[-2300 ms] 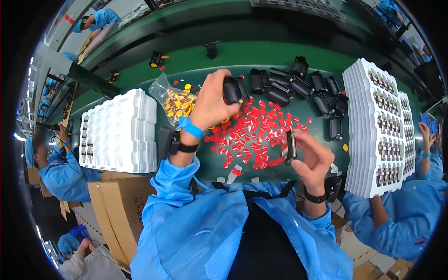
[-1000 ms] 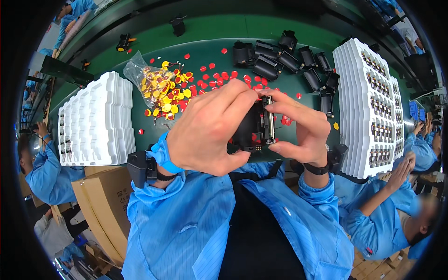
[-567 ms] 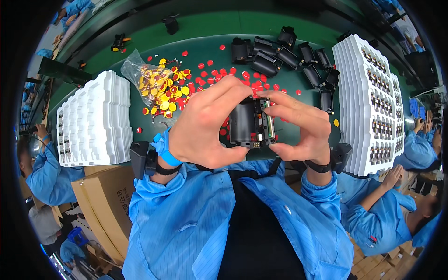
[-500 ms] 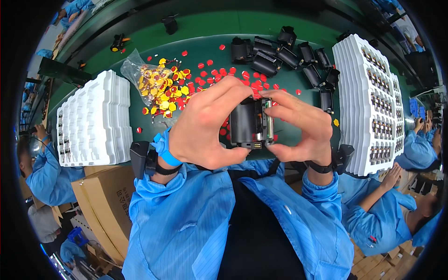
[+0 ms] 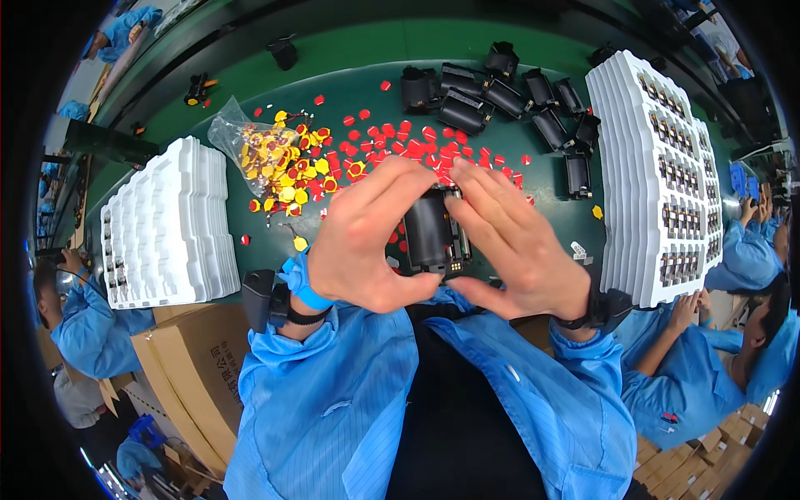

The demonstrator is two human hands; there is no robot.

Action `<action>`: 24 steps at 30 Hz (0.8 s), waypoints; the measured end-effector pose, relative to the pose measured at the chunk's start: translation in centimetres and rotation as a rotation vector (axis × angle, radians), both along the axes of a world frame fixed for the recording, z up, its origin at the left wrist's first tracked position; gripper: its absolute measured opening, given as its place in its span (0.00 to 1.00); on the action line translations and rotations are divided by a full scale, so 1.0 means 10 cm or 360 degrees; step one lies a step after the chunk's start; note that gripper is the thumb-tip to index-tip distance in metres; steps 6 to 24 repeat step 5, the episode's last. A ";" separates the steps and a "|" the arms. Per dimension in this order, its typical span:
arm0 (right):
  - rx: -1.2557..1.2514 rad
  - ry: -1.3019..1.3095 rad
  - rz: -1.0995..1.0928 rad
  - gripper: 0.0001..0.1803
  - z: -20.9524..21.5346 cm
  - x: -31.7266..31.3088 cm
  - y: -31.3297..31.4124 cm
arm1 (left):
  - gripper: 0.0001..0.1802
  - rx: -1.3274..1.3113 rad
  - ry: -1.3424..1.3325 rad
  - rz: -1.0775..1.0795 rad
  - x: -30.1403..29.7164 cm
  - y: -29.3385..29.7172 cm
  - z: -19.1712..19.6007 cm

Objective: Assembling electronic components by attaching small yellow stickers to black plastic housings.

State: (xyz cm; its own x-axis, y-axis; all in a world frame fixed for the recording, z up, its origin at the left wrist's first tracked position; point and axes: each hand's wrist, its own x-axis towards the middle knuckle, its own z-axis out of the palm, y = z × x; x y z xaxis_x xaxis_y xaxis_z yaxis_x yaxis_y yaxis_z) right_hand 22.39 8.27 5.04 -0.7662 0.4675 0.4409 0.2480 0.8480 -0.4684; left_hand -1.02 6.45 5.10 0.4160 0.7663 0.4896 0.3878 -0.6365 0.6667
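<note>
Both hands hold one small black plastic part (image 5: 435, 233) close to the camera, above the near edge of the green table (image 5: 250, 242). My left hand (image 5: 367, 242) wraps its left side, thumb beneath and fingers over the top. My right hand (image 5: 512, 242) grips its right side, with fingertips pressing on the part's top edge. Gold contacts show at the part's lower end. Loose red round stickers (image 5: 417, 146) lie scattered on the table behind the hands.
A clear bag of yellow and red stickers (image 5: 267, 154) lies at left. Several more black parts (image 5: 500, 96) sit at the back. White moulded trays stand stacked at left (image 5: 162, 225) and, holding parts, at right (image 5: 667, 183). Cardboard boxes (image 5: 196, 367) and blue-clad co-workers flank me.
My left hand took a black part from the back pile and brought it near; my right hand joined it. Since then the fingers have shifted slightly on the part.
</note>
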 end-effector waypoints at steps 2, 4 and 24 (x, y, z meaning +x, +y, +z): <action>-0.0132 0.0038 -0.0110 0.43 -0.08 -0.06 -0.06 | 0.39 0.0021 0.0021 0.0062 0.01 0.01 -0.04; -0.0179 0.0132 -0.0030 0.46 -0.21 0.01 -0.04 | 0.40 0.0081 -0.0041 0.0134 -0.01 0.01 -0.08; -0.0421 0.0324 -0.0106 0.45 -0.27 0.06 -0.05 | 0.40 0.0079 -0.0033 0.0126 0.00 0.01 -0.08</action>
